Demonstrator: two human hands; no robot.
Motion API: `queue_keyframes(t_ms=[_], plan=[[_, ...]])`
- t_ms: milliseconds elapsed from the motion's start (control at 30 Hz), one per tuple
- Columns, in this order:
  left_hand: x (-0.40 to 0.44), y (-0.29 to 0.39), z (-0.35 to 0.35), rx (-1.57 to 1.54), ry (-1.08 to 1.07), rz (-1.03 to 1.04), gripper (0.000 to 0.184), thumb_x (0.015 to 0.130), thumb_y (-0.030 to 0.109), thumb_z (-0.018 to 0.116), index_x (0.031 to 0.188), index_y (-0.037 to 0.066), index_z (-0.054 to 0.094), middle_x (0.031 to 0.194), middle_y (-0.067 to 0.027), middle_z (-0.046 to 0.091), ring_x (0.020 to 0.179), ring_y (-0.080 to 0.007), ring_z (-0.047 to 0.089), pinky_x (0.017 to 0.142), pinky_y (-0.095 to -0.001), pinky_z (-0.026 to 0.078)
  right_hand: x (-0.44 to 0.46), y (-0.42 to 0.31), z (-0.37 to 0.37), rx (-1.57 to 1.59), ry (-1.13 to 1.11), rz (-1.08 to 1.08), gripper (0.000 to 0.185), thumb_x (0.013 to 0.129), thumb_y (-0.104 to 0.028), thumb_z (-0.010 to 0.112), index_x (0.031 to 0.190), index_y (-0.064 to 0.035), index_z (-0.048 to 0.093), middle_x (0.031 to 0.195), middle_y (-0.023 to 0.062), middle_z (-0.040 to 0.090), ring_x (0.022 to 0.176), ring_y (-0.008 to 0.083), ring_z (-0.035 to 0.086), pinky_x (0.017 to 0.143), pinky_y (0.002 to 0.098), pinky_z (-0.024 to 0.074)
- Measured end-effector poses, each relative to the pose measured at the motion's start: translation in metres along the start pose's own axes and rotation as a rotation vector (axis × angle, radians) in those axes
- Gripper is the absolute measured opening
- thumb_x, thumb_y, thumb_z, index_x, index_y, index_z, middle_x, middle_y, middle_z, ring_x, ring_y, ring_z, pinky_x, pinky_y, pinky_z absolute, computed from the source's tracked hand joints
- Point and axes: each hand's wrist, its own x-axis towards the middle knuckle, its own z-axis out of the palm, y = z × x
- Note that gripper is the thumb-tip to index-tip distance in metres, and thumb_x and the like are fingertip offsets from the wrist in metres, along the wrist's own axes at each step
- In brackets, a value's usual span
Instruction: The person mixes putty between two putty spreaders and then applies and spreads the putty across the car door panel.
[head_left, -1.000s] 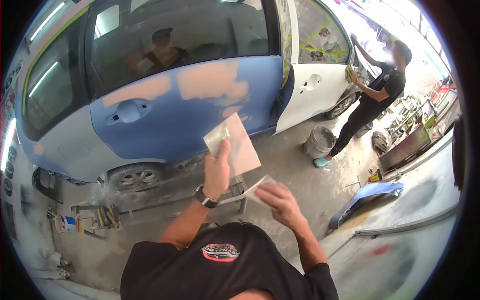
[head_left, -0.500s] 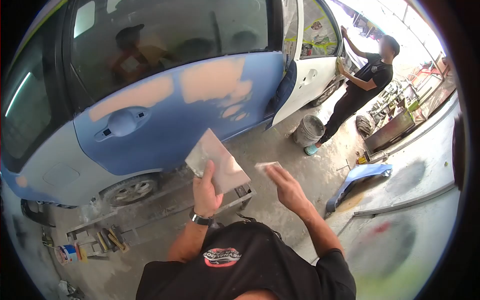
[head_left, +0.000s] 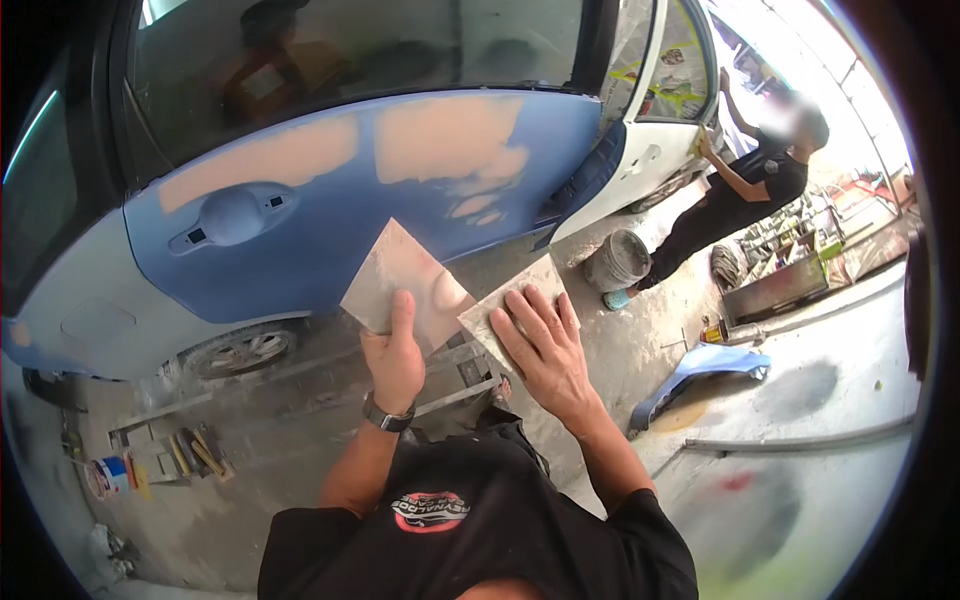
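Observation:
My left hand (head_left: 393, 365) grips a square, pale mixing board (head_left: 395, 265) by its lower edge, thumb on top. A smooth beige smear of filler (head_left: 452, 292) lies on its right side. In my right hand (head_left: 548, 365) is a flat, light-coloured filler spreader (head_left: 538, 272), my fingers spread along its upper face. Its left corner meets or overlaps the board's right corner; I cannot tell which. Beyond both hands stands a blue car door (head_left: 330, 225) with beige filler patches (head_left: 440, 140) below the window.
A co-worker (head_left: 750, 185) in dark clothes touches the white front door (head_left: 640, 160). Near their feet is a grey bucket (head_left: 618, 262). A blue fender (head_left: 700, 375) lies at right. A metal frame (head_left: 300, 390) and tools (head_left: 195, 452) sit low at left.
My right hand has moved left to the board and turned, so the spreader now shows its broad face. The board has shifted slightly left and up. The view has shifted a little.

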Motion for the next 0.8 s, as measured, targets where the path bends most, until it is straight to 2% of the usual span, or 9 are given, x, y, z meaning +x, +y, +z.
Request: queue_keyframes(t_ms=[133, 233, 333, 367, 467, 500, 567, 633, 800], plan=[[-0.003, -0.022, 0.032, 0.086, 0.069, 0.070, 0.023, 0.107, 0.015, 0.061, 0.117, -0.004, 0.071, 0.112, -0.0033, 0.073, 0.100, -0.0072, 0.062, 0.084, -0.0265, 0.050, 0.009, 0.042, 0.010, 0.026, 0.027, -0.107, 0.061, 0.084, -0.010, 0.062, 0.145, -0.0117, 0.059, 0.149, 0.0139, 0.053, 0.140, 0.0377, 0.048, 0.113, 0.0670, 0.0332], [-0.008, -0.057, 0.048, 0.238, 0.140, 0.095, 0.024, 0.107, 0.016, 0.063, 0.116, -0.005, 0.071, 0.111, -0.0037, 0.073, 0.100, -0.0071, 0.062, 0.083, -0.0272, 0.050, 0.010, 0.081, 0.017, 0.024, -0.075, -0.214, 0.053, 0.088, -0.017, 0.062, 0.141, -0.0124, 0.064, 0.146, 0.0125, 0.057, 0.137, 0.0352, 0.053, 0.115, 0.0592, 0.0356], [-0.009, -0.082, 0.067, 0.426, 0.272, 0.098, 0.026, 0.106, 0.018, 0.064, 0.117, -0.006, 0.070, 0.112, -0.0040, 0.072, 0.099, -0.0083, 0.063, 0.083, -0.0289, 0.052, -0.009, 0.130, 0.054, 0.291, -0.090, -0.298, 0.060, 0.084, -0.016, 0.064, 0.143, -0.0139, 0.061, 0.143, 0.0103, 0.056, 0.134, 0.0359, 0.052, 0.110, 0.0636, 0.0391], [-0.003, -0.089, 0.074, 0.479, 0.324, 0.101, 0.027, 0.106, 0.018, 0.065, 0.117, -0.006, 0.070, 0.113, -0.0041, 0.072, 0.099, -0.0089, 0.064, 0.083, -0.0295, 0.052, -0.009, 0.144, 0.062, 0.318, -0.055, -0.346, 0.057, 0.082, -0.014, 0.066, 0.140, -0.0130, 0.064, 0.137, 0.0115, 0.062, 0.126, 0.0359, 0.059, 0.104, 0.0552, 0.0474], [0.017, -0.087, 0.072, 0.103, 0.530, 0.088, 0.028, 0.105, 0.019, 0.065, 0.120, -0.005, 0.068, 0.115, -0.0054, 0.071, 0.101, -0.0131, 0.066, 0.086, -0.0324, 0.054, -0.012, 0.189, 0.125, 0.718, -0.216, -0.175, 0.053, 0.083, -0.005, 0.065, 0.135, -0.0091, 0.067, 0.128, 0.0155, 0.068, 0.117, 0.0374, 0.065, 0.100, 0.0474, 0.0530], [0.020, -0.086, 0.061, 0.108, 0.476, 0.071, 0.029, 0.105, 0.019, 0.065, 0.122, -0.004, 0.067, 0.118, -0.0061, 0.070, 0.103, -0.0145, 0.066, 0.088, -0.0335, 0.054, 0.004, 0.205, 0.135, 0.875, -0.015, -0.048, 0.048, 0.084, 0.004, 0.064, 0.130, -0.0051, 0.069, 0.121, 0.0188, 0.071, 0.110, 0.0387, 0.068, 0.095, 0.0425, 0.0555], [0.008, -0.089, 0.029, 0.109, 0.374, 0.032, 0.032, 0.105, 0.019, 0.065, 0.127, -0.004, 0.064, 0.122, -0.0074, 0.069, 0.107, -0.0172, 0.067, 0.091, -0.0357, 0.054, 0.049, 0.235, 0.137, 0.778, 0.188, 0.142, 0.057, 0.079, 0.016, 0.056, 0.133, -0.0011, 0.066, 0.121, 0.0193, 0.069, 0.106, 0.0399, 0.069, 0.093, 0.0427, 0.0557], [-0.015, -0.100, 0.003, 0.121, 0.422, -0.104, 0.036, 0.105, 0.019, 0.065, 0.132, -0.003, 0.061, 0.126, -0.0080, 0.067, 0.112, -0.0181, 0.065, 0.093, -0.0367, 0.054, 0.096, 0.251, 0.131, 0.663, 0.320, 0.197, 0.049, 0.084, 0.008, 0.062, 0.131, -0.0023, 0.068, 0.121, 0.0182, 0.070, 0.111, 0.0390, 0.066, 0.095, 0.0435, 0.0543], [-0.056, -0.116, -0.060, 0.166, 0.365, -0.295, 0.048, 0.106, 0.024, 0.064, 0.145, 0.000, 0.050, 0.140, -0.0092, 0.061, 0.127, -0.0230, 0.060, 0.104, -0.0404, 0.051, 0.177, 0.267, 0.140, 0.155, 0.430, 0.005, 0.049, 0.087, 0.002, 0.064, 0.135, -0.0088, 0.065, 0.128, 0.0130, 0.063, 0.116, 0.0325, 0.063, 0.105, 0.0497, 0.0472]])
